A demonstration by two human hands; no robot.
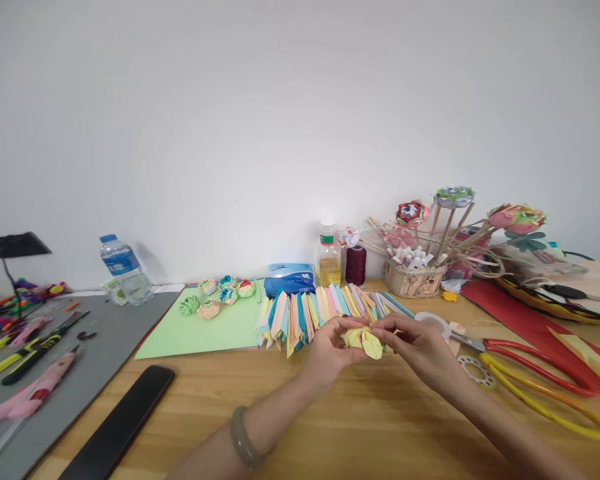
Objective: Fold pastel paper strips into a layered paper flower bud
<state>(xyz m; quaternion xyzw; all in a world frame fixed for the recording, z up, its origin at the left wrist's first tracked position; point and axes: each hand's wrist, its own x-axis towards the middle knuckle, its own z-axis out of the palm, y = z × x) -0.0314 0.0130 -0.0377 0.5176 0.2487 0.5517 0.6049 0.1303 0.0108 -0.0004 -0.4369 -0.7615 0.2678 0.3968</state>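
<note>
A yellow folded-paper flower [364, 341] is held between both hands above the wooden table. My left hand [330, 347], a ring on one finger and a green bangle on the wrist, grips its left side with the thumb underneath. On the other side, my right hand [413, 340] pinches its upper right edge with thumb and fingers. Part of the flower is covered by the fingers. Just behind the hands lies a long row of folded paper strips [300, 317] in several pastel colours. Finished paper flowers [209, 309] rest on a green paper sheet [180, 340] at the left.
Large scissors [535, 360] with red and yellow handles lie to the right, beside tape rolls [475, 371]. A black phone [123, 420] is at front left. An oil-coloured bottle [329, 260], maroon thread spool [356, 265] and basket [413, 281] stand by the wall.
</note>
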